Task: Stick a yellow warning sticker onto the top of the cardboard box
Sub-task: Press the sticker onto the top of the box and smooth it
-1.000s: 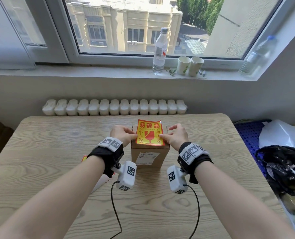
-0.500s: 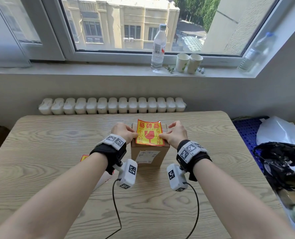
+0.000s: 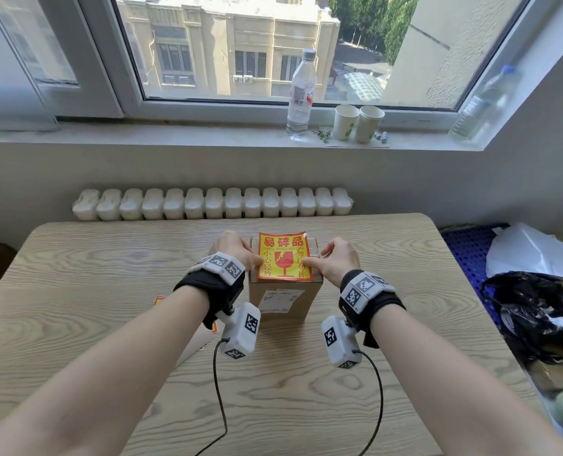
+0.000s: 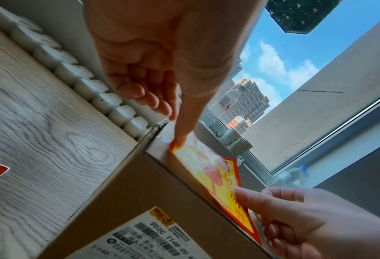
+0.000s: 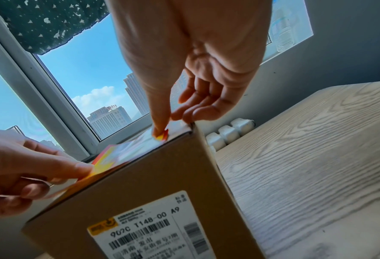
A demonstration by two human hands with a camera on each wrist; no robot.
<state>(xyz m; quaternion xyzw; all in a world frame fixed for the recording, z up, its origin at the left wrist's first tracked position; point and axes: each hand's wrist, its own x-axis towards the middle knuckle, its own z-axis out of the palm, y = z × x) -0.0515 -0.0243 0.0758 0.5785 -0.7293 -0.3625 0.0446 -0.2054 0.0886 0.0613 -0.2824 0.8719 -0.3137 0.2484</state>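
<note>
A small cardboard box [image 3: 285, 299] with a white shipping label stands mid-table. The yellow and red warning sticker [image 3: 285, 256] lies over its top, its far end reaching past the box's far edge. My left hand [image 3: 237, 255] holds the sticker's left edge, thumb on top [image 4: 179, 140]. My right hand [image 3: 334, 261] holds the right edge the same way, thumb down on the sticker [image 5: 160, 132] and fingers curled at the box's side. In the left wrist view the sticker [image 4: 215, 173] sits slightly raised off the box [image 4: 153, 192].
Another yellow and red sticker sheet [image 3: 160, 302] lies on the wooden table [image 3: 76, 291] left of my left wrist. A white radiator [image 3: 212, 204] runs behind the table. A bottle [image 3: 301, 93] and two paper cups [image 3: 359, 121] stand on the sill. A black bag [image 3: 533, 311] lies right of the table.
The sticker has come down from a tilted hold to lie nearly flat on the box top. Both hands have stayed at its side edges.
</note>
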